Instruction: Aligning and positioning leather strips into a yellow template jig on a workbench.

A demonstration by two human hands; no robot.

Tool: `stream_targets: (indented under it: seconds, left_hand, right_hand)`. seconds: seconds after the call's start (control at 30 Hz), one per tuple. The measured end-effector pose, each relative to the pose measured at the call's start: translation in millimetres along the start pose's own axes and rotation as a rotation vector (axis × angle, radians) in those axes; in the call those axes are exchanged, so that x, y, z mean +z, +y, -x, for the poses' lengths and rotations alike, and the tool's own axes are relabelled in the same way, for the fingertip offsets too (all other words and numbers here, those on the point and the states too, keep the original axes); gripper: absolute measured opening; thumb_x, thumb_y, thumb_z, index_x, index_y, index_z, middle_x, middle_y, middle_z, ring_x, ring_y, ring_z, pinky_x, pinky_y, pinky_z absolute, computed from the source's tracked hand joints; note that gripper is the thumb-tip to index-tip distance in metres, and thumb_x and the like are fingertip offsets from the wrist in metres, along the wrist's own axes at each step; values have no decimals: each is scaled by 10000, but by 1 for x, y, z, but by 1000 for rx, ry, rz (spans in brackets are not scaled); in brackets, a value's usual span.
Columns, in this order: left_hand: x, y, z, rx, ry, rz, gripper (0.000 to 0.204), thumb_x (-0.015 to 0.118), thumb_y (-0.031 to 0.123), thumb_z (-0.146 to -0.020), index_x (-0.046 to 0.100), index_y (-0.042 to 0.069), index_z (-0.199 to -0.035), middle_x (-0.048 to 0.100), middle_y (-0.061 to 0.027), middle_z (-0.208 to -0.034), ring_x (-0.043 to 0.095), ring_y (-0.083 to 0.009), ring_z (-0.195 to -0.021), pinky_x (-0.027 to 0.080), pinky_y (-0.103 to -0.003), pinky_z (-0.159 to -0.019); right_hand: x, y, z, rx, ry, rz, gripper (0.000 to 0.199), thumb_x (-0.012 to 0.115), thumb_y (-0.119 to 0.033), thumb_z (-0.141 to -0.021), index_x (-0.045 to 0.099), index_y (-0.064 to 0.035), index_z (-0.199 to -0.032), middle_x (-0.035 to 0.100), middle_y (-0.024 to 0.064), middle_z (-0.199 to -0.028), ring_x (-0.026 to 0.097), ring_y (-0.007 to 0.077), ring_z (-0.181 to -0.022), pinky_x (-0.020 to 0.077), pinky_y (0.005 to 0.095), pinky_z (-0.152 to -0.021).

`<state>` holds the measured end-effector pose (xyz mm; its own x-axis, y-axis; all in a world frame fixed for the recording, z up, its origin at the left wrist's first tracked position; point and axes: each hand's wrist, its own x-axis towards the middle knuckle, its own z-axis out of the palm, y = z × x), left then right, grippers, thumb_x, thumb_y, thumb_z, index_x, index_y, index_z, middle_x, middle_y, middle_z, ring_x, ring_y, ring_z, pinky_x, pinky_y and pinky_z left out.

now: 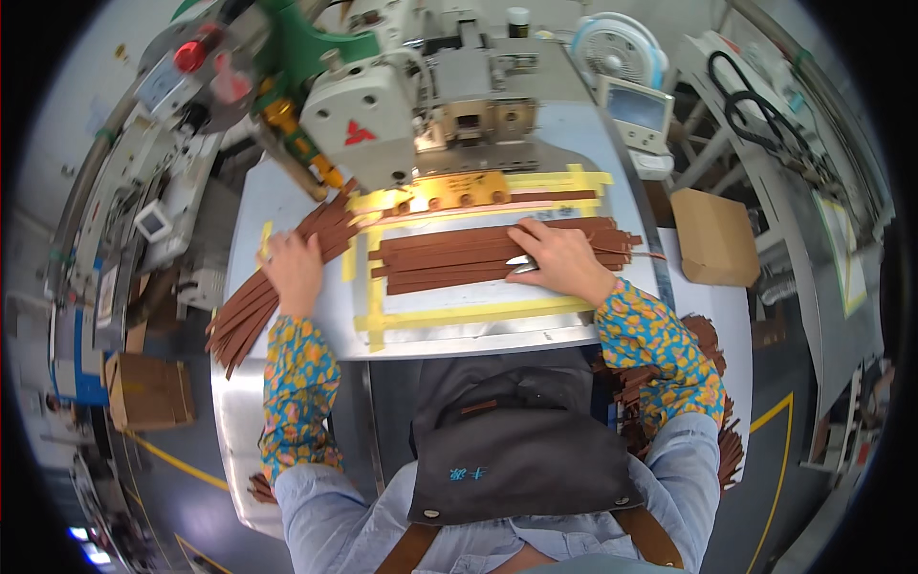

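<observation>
A: And we're at the desk (328,320)! Left hand (294,271) lies across the fanned brown bundle (247,314), over by the left edge.

B: How's that grip?

A: Can't tell; the undersides of the fingers are hidden. The bundle slants down to the front left corner, tails at the rim.

B: And the right hand (564,260)?

A: That grip's clenched on a small metal tool (522,264), tip poking out, hand resting on the row of brown strips (440,256)!

B: Where's that row?

A: Mid-desk, inside the yellow tape border (478,317), ragged ends towards the right edge.

B: Room to move?

A: A pale lane between bundle and row, bare metal along the front edge. Tight at the back: the orange plate (464,192) sits just behind, the white machine head (346,105) at back left.
</observation>
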<state>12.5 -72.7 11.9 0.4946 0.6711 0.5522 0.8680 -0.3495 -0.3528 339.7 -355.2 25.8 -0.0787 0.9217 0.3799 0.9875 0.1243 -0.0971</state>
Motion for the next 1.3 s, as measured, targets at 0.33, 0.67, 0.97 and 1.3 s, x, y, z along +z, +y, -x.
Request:
stream_targets:
  seconds: [0.33, 0.67, 0.97, 1.3]
  left_hand:
    - [-53, 106, -34, 654, -19, 432, 177, 557, 91, -840, 627, 76, -1002, 636, -55, -764, 668, -211, -683, 515, -335, -547]
    - [-31, 104, -37, 642, -36, 538, 68, 573, 117, -858, 618, 87, -899, 660, -75, -756, 684, -249, -685, 518, -380, -556]
    - [-25, 96, -23, 100, -273, 968, 118, 698, 163, -802, 664, 71, -867, 656, -93, -730, 638, -300, -652, 506, -396, -603]
    - [16, 129, -48, -29, -373, 1382, 316, 771, 308, -745, 757, 45, -919, 705, -156, -856, 599, -318, -906, 385, -419, -912]
  right_hand:
    - [2, -20, 0, -41, 6, -60, 636, 746, -506, -748, 613, -51, -1171, 596, 103, -1193, 688, 251, -819, 547, 343, -645]
    - [0, -17, 5, -20, 1, -69, 637, 743, -505, -750, 604, -54, -1178, 585, 103, -1211, 685, 254, -830, 547, 344, -653]
    - [12, -6, -4, 13, -25, -69, 631, 741, -494, -761, 597, -58, -1194, 586, 98, -1249, 680, 267, -893, 546, 360, -676]
    - [17, -6, -10, -36, 47, -78, 622, 745, -491, -762, 605, -46, -1174, 586, 114, -1251, 685, 263, -895, 557, 347, -704]
